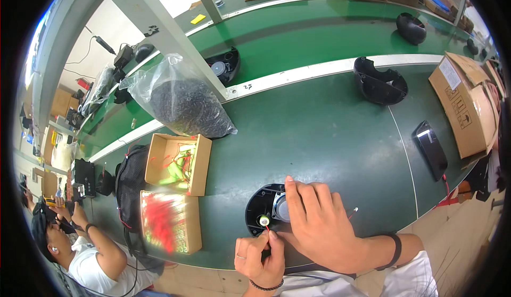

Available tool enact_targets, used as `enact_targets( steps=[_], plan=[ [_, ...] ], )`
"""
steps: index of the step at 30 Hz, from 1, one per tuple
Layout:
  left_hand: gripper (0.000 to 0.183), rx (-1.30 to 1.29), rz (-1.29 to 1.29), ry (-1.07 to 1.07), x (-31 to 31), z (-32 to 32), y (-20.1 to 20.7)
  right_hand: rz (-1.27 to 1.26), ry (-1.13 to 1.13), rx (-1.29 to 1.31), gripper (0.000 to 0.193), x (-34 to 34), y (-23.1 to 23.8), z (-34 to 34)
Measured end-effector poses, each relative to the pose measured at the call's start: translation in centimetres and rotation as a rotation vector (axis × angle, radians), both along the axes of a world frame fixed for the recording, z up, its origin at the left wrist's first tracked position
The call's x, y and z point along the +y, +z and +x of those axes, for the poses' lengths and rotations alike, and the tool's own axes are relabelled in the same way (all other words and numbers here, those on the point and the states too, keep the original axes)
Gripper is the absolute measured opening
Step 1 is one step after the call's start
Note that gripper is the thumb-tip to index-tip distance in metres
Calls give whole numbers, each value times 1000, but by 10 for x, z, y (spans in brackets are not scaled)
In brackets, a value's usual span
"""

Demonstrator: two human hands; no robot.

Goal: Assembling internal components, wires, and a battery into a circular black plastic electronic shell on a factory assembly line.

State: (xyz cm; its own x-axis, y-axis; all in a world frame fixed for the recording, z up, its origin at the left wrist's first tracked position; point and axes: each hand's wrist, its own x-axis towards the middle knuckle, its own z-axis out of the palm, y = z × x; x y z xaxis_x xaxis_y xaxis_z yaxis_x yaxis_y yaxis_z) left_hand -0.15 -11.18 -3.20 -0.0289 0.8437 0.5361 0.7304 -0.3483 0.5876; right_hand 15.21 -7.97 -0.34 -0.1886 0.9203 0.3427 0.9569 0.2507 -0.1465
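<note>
Black plastic shell (254, 206) is at the bottom center of the frame, kinda tucked between both hands. Right hand (324, 222) covers its right side, fingers pretty close together, can't tell if it's actually gripping. Left hand (260, 257) is just below, fingertips pinching a thin red wire (268, 229). Shell's rounded, open side up, with a grey round speaker (281, 206) and a little pale-green cell (264, 221) inside.

The rounded plastic shell (254, 204) is black, its round speaker (282, 207) grey, the small cylindrical cell (264, 220) yellow-green, the smooth tabletop (319, 153) dark green.
</note>
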Motion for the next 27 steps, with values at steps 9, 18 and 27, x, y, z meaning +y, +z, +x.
enact_targets(
  steps=[9,18,27],
  plan=[
    [9,-4,-5,-6,7,2,-2,-175,32,42,89,-2,15,4],
    [8,-244,-260,23,3,2,2,-172,67,254,89,0,12,14],
    [24,-646,-540,34,19,17,27,-291,105,514,87,9,3,30]
  ],
)
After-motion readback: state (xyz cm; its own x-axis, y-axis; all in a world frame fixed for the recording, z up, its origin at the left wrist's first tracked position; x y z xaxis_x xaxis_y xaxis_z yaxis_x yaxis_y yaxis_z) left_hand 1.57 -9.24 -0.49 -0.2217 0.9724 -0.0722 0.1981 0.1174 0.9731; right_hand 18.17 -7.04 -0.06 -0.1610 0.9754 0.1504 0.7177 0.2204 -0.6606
